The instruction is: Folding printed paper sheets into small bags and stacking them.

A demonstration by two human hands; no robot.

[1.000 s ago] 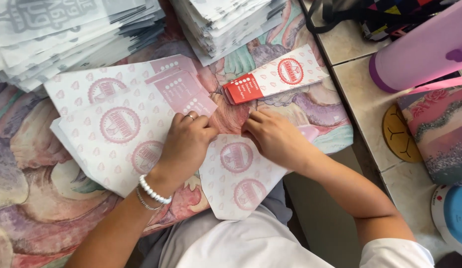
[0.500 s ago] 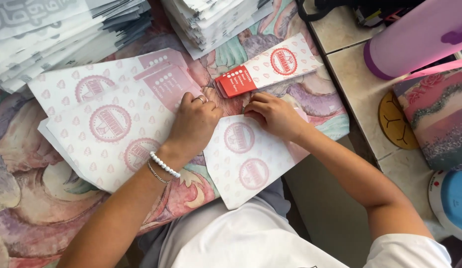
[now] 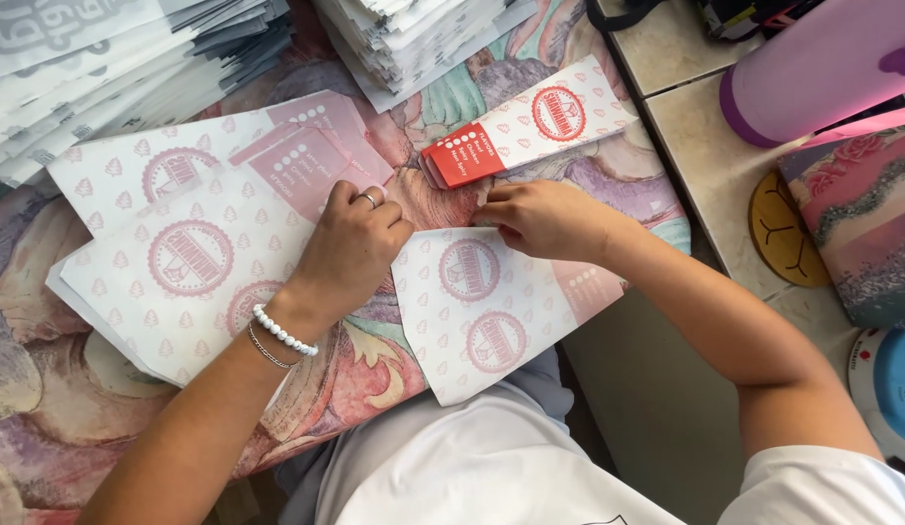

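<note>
Several stacks of flat grey-white printed sheets point(image 3: 112, 68) sit far left at the top edge, untouched as far as shows. Next right, a loose pile of pink-patterned paper blanks point(image 3: 190, 243) w/ round red stamps, fanned flat on the marbled table cover point(image 3: 44, 408); these look unfolded (so plenty left to do, by my read). L hand point(image 3: 350, 255), ring on one finger, bead bracelet at wrist, lies knuckles-up across the pile's right edge, fingers curled together, tips pressed down at the near corner of the sheet being worked; not gripping anything that I can see. Centre: a second stack of pale sheets point(image 3: 413, 39) at the top. Below it the current blank point(image 3: 491, 311), same pink print, lies flat, partly over the table edge toward the person's lap; no fold visible on it yet, maybe a crease starting along its top edge, can't tell. R hand point(image 3: 545, 219) rests on that top edge, fingers bunched together and pinching or pressing the paper there. Just above the hands, one finished piece: a narrow folded sleeve point(image 3: 530, 131), red end panel, pale patterned body, lying apart from both hands. Judgement: one done in view, one in hand at early stage, rest of pile pending. Far right, off the cloth: purple bottle point(image 3: 822, 68) on its side, round yellow coaster point(image 3: 778, 238).
</note>
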